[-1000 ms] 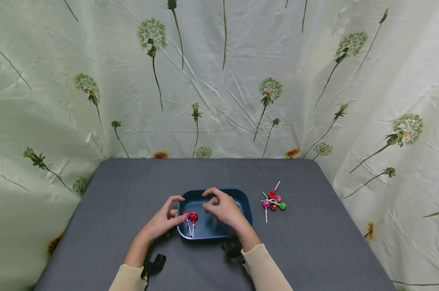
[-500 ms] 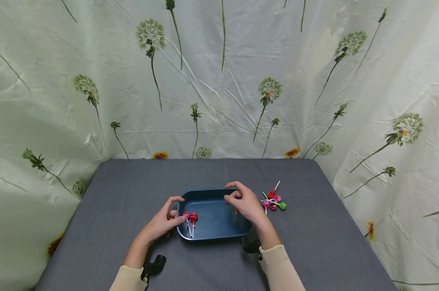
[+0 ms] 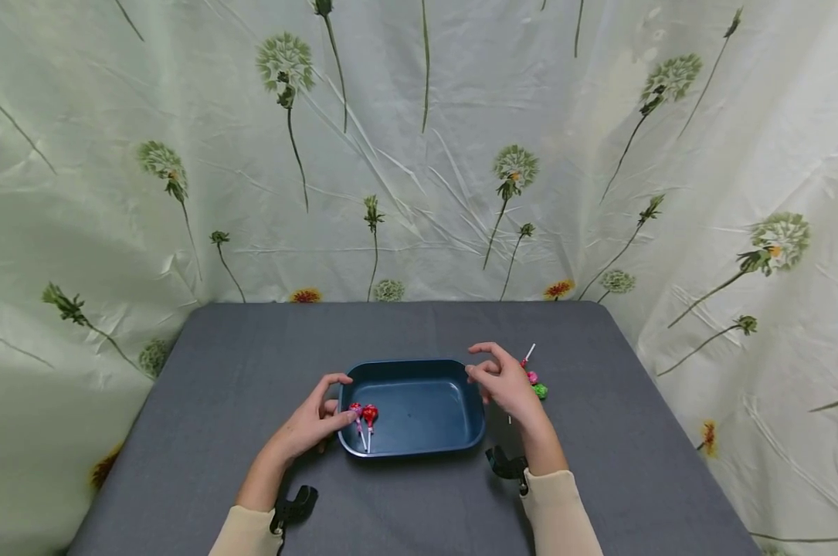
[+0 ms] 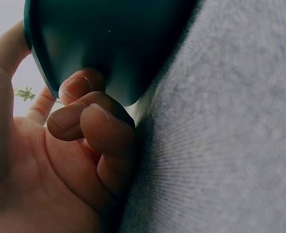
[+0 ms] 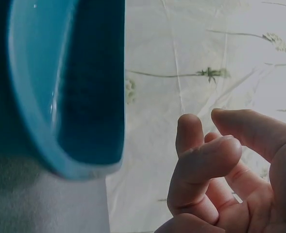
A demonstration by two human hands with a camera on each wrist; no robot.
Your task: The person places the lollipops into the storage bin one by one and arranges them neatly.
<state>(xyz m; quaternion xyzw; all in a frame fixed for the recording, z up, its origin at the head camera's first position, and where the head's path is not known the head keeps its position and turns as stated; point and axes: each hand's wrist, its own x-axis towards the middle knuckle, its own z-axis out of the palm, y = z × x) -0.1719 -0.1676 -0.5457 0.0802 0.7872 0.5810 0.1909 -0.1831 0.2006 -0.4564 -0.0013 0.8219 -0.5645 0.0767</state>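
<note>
A dark blue rectangular tray (image 3: pixel 419 417) sits on the grey table. At its left end my left hand (image 3: pixel 313 421) grips the wall, thumb over the rim; curled fingers (image 4: pixel 113 131) lie against the outside in the left wrist view. Two lollipops (image 3: pixel 370 415) with red and pink wrappers lie in the tray's left part, close by that thumb. My right hand (image 3: pixel 509 384) hovers at the tray's right end with fingers loosely bent, and the right wrist view shows nothing held in it. It partly hides a pile of lollipops, where a green one (image 3: pixel 541 391) and a pink one (image 3: pixel 533 378) show.
The grey tabletop (image 3: pixel 279 340) stretches around the tray. Behind it hangs a pale curtain (image 3: pixel 419 170) printed with dandelions. Black camera mounts sit at both wrists, below cream sleeves (image 3: pixel 558 510).
My right hand has moved right, from above the tray to its right end, and now overlaps the lollipop pile. The left hand, the tray and the two lollipops in it have stayed put.
</note>
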